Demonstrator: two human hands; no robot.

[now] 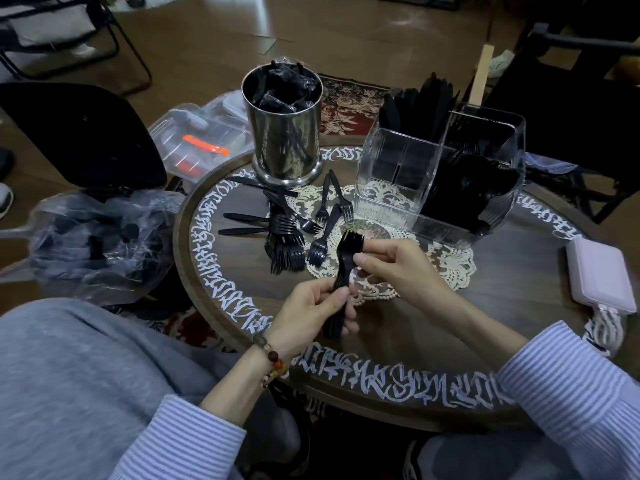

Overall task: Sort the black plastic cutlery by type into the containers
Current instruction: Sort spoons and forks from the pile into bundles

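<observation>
A stacked bundle of black plastic forks (347,252) is held above the round table, tines pointing away from me. My left hand (313,311) grips the handles low down. My right hand (398,263) pinches the bundle just below the tines. Loose forks (289,242) and a few knives (242,218) lie scattered on the table beyond my hands. A clear divided container (388,188) at the right holds upright knives at its back and black cutlery in its right compartment; its near-left compartment looks empty. A steel canister (284,133) stands behind the pile, stuffed with wrapped black items.
The dark round table (433,344) bears white lettering around its rim and a lace doily (450,268). A white power bank (601,278) with a cable lies at the right edge. A plastic bag (93,244) and a clear plastic box (201,140) sit off the left side.
</observation>
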